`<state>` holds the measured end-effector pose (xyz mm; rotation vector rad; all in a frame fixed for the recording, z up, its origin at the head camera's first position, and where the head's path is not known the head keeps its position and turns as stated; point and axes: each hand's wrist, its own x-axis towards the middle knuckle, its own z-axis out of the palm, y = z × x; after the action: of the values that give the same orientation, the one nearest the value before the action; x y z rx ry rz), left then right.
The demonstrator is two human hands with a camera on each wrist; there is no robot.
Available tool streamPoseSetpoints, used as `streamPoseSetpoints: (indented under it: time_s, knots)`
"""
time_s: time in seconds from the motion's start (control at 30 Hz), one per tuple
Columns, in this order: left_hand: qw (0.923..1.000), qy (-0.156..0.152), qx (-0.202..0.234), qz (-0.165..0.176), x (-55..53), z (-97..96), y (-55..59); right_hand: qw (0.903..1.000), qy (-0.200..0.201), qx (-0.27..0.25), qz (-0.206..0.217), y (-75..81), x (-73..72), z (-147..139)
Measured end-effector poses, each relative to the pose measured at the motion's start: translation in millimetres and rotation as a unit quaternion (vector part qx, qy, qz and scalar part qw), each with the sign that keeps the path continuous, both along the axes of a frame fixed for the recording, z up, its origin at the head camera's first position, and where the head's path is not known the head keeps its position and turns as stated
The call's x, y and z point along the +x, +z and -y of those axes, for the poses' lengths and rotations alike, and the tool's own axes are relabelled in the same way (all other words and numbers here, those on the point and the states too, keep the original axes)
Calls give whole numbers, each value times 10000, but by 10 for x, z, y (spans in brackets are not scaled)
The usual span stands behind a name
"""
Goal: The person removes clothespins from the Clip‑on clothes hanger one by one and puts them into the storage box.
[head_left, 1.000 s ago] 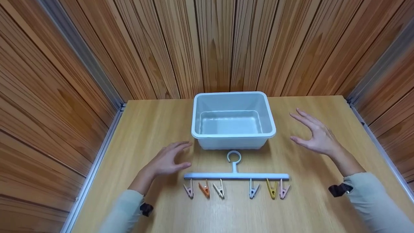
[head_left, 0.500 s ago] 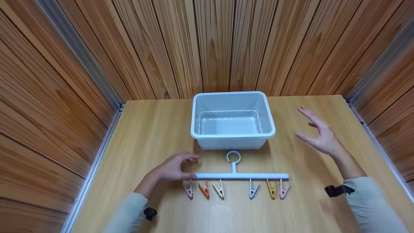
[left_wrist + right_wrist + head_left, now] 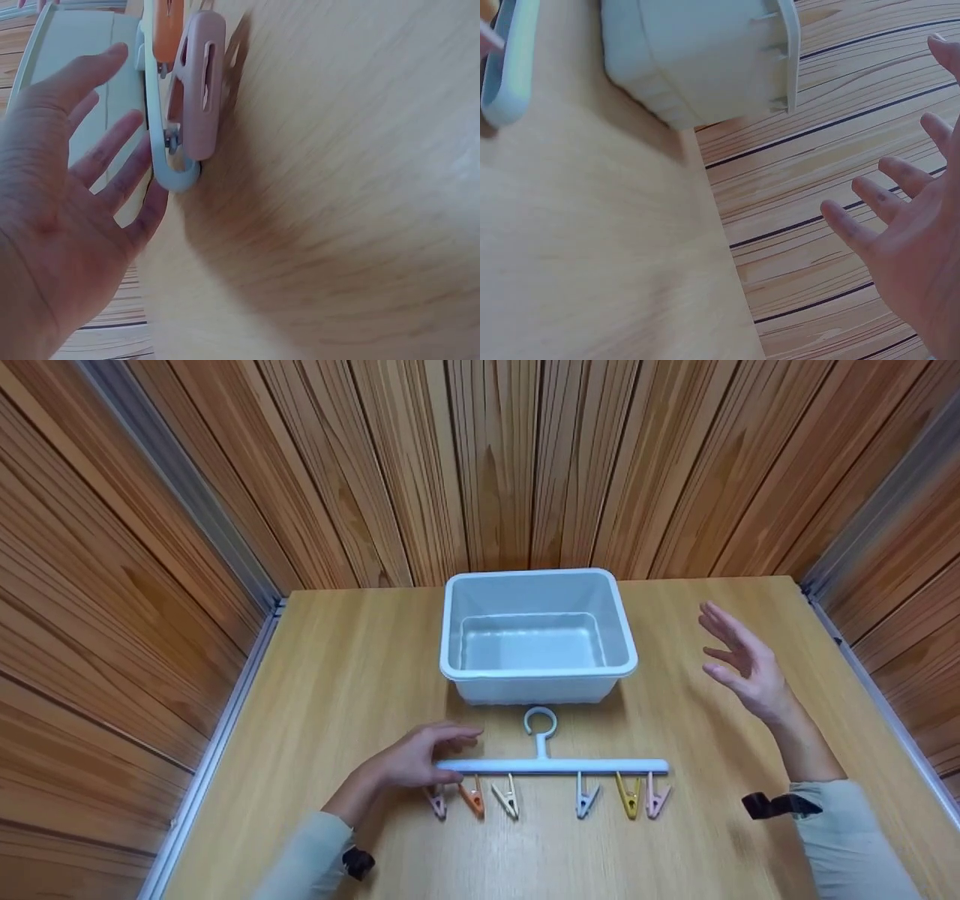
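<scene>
A pale blue clip hanger point(image 3: 555, 766) lies on the table, its round hook pointing at the basin. Along its bar hang several clothespins: pink, an orange clothespin point(image 3: 472, 799), cream, a blue clothespin point(image 3: 586, 801), yellow and pink. My left hand point(image 3: 409, 757) is over the bar's left end, thumb and fingers spread apart around it. In the left wrist view, a gap shows between the thumb and the hanger's rounded end point(image 3: 176, 178), beside the pink clothespin point(image 3: 204, 86). My right hand point(image 3: 757, 679) is raised right of the basin, fingers loosely extended, holding nothing.
A pale grey-blue plastic basin point(image 3: 538, 673) stands behind the hanger, with nothing in it. The wooden table point(image 3: 352, 652) meets a wood-panelled wall point(image 3: 495, 472) at the back; panelled sides with metal rails flank it.
My left hand has moved right and toward me, from beside the hanger to over its left end. My right hand has drifted slightly right, away from the basin. The hanger looks unmoved.
</scene>
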<state>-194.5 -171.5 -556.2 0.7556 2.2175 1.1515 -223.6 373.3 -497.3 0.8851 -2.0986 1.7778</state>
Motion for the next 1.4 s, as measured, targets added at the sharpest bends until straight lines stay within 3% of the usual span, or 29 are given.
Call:
streamPoseSetpoints:
  time_s: [0.2, 0.4, 0.73, 1.0, 1.4]
  knots:
    - [9999, -59, 21, 81, 29, -43, -58, 9978, 539, -375, -40, 22, 13, 32]
    - [9999, -117, -73, -26, 78, -78, -109, 9960, 714, -514, 130, 37, 49, 80]
    - [9995, 27, -275, 137, 87, -116, -131, 9974, 670, -215, 159, 20, 114, 90]
    - [9979, 51, -640, -41, 67, -159, -162, 9975, 704, -31, 80, 1, 174, 63]
    - [9981, 133, -579, -188, 81, -183, -189, 9974, 706, 11, 171, -27, 193, 48]
